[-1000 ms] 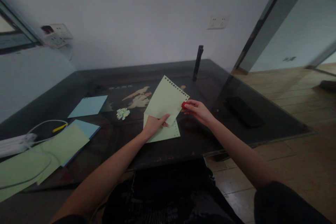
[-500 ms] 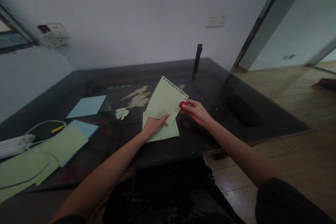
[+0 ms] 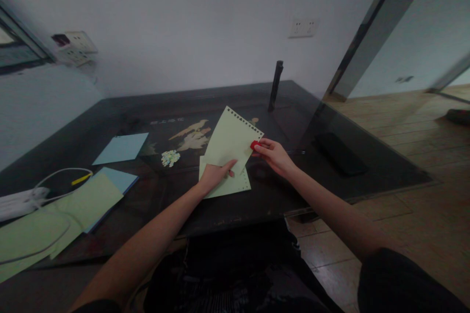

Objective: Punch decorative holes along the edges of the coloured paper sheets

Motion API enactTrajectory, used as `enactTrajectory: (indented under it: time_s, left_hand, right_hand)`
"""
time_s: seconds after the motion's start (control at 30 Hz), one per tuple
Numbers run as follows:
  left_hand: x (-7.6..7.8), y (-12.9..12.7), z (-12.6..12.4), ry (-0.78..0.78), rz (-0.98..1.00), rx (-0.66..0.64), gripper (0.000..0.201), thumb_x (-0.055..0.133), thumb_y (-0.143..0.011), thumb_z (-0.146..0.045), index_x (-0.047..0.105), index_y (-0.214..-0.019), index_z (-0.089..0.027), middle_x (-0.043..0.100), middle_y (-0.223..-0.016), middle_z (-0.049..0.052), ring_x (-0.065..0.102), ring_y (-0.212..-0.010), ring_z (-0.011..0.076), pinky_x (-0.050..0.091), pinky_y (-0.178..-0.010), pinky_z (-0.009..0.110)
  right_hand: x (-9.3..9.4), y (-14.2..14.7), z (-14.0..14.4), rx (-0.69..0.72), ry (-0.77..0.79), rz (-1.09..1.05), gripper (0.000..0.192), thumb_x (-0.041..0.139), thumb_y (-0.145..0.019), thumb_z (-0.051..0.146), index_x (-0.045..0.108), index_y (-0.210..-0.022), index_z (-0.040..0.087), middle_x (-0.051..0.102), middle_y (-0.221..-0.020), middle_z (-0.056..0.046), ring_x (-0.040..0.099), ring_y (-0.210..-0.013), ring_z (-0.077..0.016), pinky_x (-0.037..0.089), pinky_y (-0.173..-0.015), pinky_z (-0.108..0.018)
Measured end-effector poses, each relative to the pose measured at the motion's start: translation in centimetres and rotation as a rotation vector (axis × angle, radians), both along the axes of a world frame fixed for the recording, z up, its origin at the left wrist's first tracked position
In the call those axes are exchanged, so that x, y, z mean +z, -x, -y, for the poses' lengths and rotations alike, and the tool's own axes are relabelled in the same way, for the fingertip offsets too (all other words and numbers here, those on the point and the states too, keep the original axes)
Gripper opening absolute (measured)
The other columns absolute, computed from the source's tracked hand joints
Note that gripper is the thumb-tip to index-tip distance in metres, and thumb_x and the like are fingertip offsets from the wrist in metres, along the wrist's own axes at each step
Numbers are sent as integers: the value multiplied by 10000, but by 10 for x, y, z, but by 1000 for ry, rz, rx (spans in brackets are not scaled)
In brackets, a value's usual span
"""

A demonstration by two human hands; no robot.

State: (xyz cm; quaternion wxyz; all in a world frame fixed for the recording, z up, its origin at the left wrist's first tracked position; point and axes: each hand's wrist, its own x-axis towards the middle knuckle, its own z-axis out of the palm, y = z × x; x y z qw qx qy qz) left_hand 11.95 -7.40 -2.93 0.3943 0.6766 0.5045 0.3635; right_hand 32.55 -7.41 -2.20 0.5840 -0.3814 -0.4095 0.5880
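Note:
My left hand (image 3: 215, 176) is closed on the lower part of a pale green sheet of paper (image 3: 229, 139), its thumb lying over the sheet. A row of holes runs along that sheet's upper edge. Between the thumb and fingers of my right hand (image 3: 273, 156) is a small red hole punch (image 3: 255, 145), set at the sheet's right edge just below the corner. Under the held sheet rests a second pale green sheet (image 3: 229, 187), also with holes along its right edge. Left of the sheets is a little heap of pale paper bits (image 3: 171, 158).
A blue sheet (image 3: 123, 148) lies on the dark glass-topped table (image 3: 176, 205). More green paper (image 3: 95, 200), a white power strip (image 3: 18, 205) with its cable and a yellow piece (image 3: 81, 179) are at left. A black stick (image 3: 275, 85) stands at the back; a dark flat object (image 3: 340, 154) lies right.

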Motion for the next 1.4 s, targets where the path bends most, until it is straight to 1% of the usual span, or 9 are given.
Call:
enactTrajectory:
  time_s: [0.07, 0.27, 0.53, 0.7, 0.77, 0.87, 1.0, 1.23, 1.4]
  left_hand:
    - [0, 0, 0, 0, -6, 2, 248, 614, -764, -341, 614, -571, -186, 628, -478, 11, 624, -595, 178, 441, -871, 293]
    - [1, 0, 0, 15, -5, -2, 276, 610, -762, -331, 595, -525, -189, 601, -455, 4, 598, -542, 167, 456, -791, 284]
    - [3, 0, 0, 23, -15, -20, 306, 594, -769, -321, 563, -492, -196, 570, -432, 12, 580, -542, 169, 455, -778, 292]
    - [2, 1, 1, 41, -46, -14, 372, 583, -773, -375, 548, -447, -199, 582, -449, 28, 551, -522, 164, 448, -803, 311]
    - [1, 1, 1, 48, -49, -6, 369, 586, -767, -390, 554, -452, -199, 584, -452, 28, 538, -509, 163, 451, -798, 316]
    - [1, 2, 0, 38, -44, -14, 357, 586, -768, -381, 556, -460, -202, 577, -446, 23, 528, -496, 157, 452, -790, 309]
    - [1, 2, 0, 37, -46, -25, 409, 578, -778, -385, 520, -414, -209, 559, -431, 26, 520, -489, 154, 454, -769, 300]
    - [0, 2, 1, 36, -62, -33, 439, 568, -785, -390, 486, -393, -209, 533, -419, 10, 489, -455, 135, 452, -747, 290]
    - [0, 2, 0, 32, -66, -40, 439, 566, -777, -391, 484, -384, -216, 518, -400, 17, 483, -461, 147, 455, -739, 303]
  right_hand:
    - [-1, 0, 0, -6, -7, 7, 297, 823, -564, 302, 637, -770, 196, 680, -865, -18, 624, -821, -152, 522, -741, -304]
    - [-2, -2, 0, 4, -23, 52, 289, 809, -582, 319, 632, -772, 191, 682, -895, -31, 625, -831, -159, 529, -745, -309]
    - [2, -1, 2, 8, -11, 52, 256, 799, -598, 308, 655, -771, 186, 679, -885, -29, 620, -815, -147, 525, -724, -296]
    - [2, 0, 2, -7, -10, 59, 271, 795, -600, 321, 644, -778, 183, 678, -890, -33, 621, -819, -154, 526, -719, -301]
    - [2, 0, 2, -11, -13, 60, 273, 796, -599, 322, 641, -776, 184, 679, -895, -36, 622, -823, -156, 527, -721, -301]
    - [2, 0, 2, -17, -10, 60, 275, 803, -588, 324, 643, -763, 184, 680, -885, -38, 624, -812, -156, 526, -724, -305]
    - [3, 1, 3, -23, -13, 79, 276, 802, -584, 337, 646, -753, 184, 683, -886, -40, 624, -816, -162, 526, -731, -310]
    - [-1, 0, 1, -15, -22, 96, 268, 799, -599, 346, 657, -759, 184, 689, -897, -39, 628, -815, -159, 512, -759, -313]
    - [1, 0, 2, -25, -16, 101, 246, 794, -600, 334, 660, -741, 183, 692, -870, -37, 620, -778, -150, 510, -756, -310]
